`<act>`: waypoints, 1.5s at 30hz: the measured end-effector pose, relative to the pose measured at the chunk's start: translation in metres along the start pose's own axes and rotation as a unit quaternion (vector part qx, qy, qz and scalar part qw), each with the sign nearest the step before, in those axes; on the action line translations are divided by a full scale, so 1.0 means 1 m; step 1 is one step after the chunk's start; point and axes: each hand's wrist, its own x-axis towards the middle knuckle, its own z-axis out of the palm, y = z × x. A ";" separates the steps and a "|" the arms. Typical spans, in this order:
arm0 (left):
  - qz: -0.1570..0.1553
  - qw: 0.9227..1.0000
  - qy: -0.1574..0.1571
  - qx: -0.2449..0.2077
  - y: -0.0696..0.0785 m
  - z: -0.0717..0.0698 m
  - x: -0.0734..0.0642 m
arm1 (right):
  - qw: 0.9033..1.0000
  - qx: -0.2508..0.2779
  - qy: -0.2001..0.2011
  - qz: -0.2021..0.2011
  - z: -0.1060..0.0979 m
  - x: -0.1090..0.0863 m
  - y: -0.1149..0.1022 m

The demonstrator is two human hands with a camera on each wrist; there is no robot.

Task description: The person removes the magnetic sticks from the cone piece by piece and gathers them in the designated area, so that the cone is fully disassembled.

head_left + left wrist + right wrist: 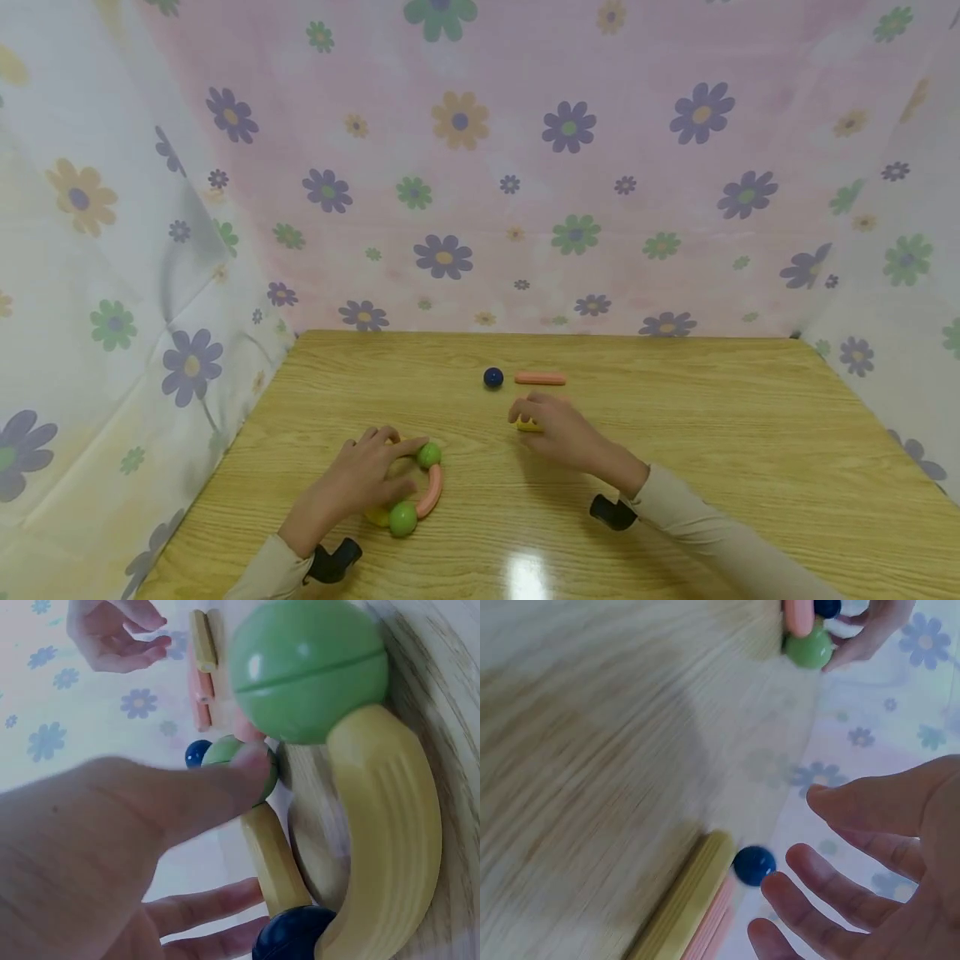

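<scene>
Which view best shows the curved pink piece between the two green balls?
Head: the curved pink piece shows its whole arc there, unobstructed. Left wrist gives only a sliver, mostly hidden by the near green ball; right wrist shows part, cropped by the top edge.

You are working in a screened-off tabletop booth: a pink flowered sheet (510,67) is hanging behind the wood-grain table (712,400), paler flowered sheets (127,267) are flanking it, and they are hiding the building's type.
</scene>
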 end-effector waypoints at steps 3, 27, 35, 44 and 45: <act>0.001 1.000 0.020 0.006 -0.001 0.002 0.001 | 0.999 0.025 -0.028 -0.008 0.003 0.003 -0.010; 0.011 0.997 0.063 -0.033 -0.006 0.011 0.000 | 0.987 0.116 -0.109 -0.017 0.063 0.033 -0.059; 0.029 0.997 0.056 -0.055 -0.006 0.014 0.004 | 0.977 0.187 -0.096 0.021 0.070 0.045 -0.062; 0.027 0.990 0.042 -0.130 -0.003 0.012 0.006 | 0.980 0.169 -0.092 0.059 0.074 0.056 -0.065; 0.029 0.990 0.046 -0.132 -0.003 0.013 0.007 | 0.981 0.162 -0.092 0.056 0.074 0.057 -0.066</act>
